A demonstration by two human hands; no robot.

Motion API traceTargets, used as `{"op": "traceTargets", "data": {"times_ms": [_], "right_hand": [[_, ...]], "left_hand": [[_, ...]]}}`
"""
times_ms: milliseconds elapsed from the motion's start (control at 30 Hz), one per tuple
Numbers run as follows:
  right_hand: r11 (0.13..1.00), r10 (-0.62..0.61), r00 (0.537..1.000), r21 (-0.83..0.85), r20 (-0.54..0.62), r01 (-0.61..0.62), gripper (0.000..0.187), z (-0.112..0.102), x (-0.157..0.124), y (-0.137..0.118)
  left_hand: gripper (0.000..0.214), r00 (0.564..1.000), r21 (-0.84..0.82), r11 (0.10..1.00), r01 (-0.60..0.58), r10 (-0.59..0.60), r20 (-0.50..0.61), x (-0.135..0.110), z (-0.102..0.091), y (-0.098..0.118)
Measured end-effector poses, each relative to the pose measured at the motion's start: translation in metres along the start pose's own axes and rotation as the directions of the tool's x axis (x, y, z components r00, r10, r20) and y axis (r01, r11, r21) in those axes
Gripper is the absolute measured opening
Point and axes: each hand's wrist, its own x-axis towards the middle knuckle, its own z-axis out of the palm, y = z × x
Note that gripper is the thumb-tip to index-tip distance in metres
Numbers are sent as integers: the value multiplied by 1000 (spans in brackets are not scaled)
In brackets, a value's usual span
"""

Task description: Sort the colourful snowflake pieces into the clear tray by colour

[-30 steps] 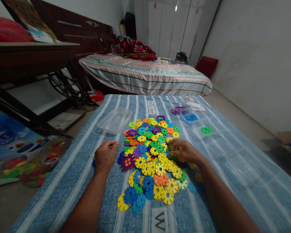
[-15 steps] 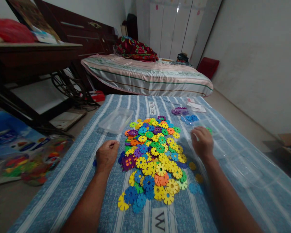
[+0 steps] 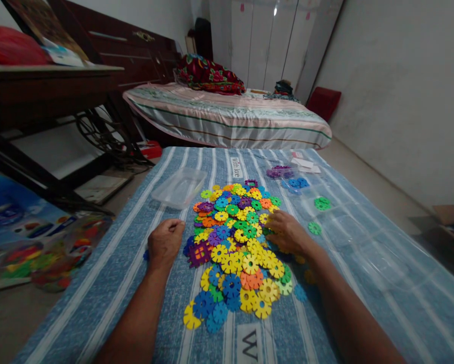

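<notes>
A heap of flat, flower-shaped plastic discs [image 3: 237,242] in yellow, blue, green, orange and purple lies on a blue striped cloth [image 3: 113,273]. My left hand [image 3: 165,242] rests on the cloth at the heap's left edge, its fingers curled into a loose fist. My right hand [image 3: 287,233] lies on the heap's right side, fingers bent down onto the discs; what they hold, if anything, is hidden. Two green discs [image 3: 314,228] lie apart to the right. Small groups of blue discs [image 3: 298,183] and purple discs [image 3: 279,172] sit farther back.
A clear plastic tray [image 3: 179,188] sits at the back left of the cloth, and other clear trays [image 3: 378,263] lie to the right. A bed [image 3: 227,116] stands behind. A dark table [image 3: 41,91] and a toy box [image 3: 18,217] are to the left.
My right hand went out to the right toward the green discs and has come back onto the heap. One more green disc now lies apart on the right. My left hand stayed put.
</notes>
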Motion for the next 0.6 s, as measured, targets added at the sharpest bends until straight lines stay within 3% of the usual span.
{"op": "traceTargets", "data": {"times_ms": [67,133,233,333,400,500,600], "right_hand": [[995,94,994,-24,55,-93,24,-13,0,-6],[952,287,956,-131,65,-277,26,-26,-1,-11],[786,559,828,-339,32,-518,31,-40,-5,-11],[660,694,716,-470,80,-587,35,-42,-11,-5],[624,734,671,-497,108,-603,36,-40,-16,0],[616,745,659,-490,107,-617,37,-34,-21,4],[629,731,676,-482,98,-610,37,-31,-22,1]], "left_hand": [[24,1000,-1,1000,-5,5,-4,0,0,0],[24,1000,4,1000,-5,5,-4,1,0,0],[24,1000,11,1000,1,-1,0,2,0,0],[25,1000,13,1000,0,0,3,2,1,-1],[25,1000,8,1000,-4,4,8,2,0,-2],[26,1000,1,1000,-5,5,12,2,0,-3],[27,1000,-2,1000,3,-3,14,2,0,-2]]}}
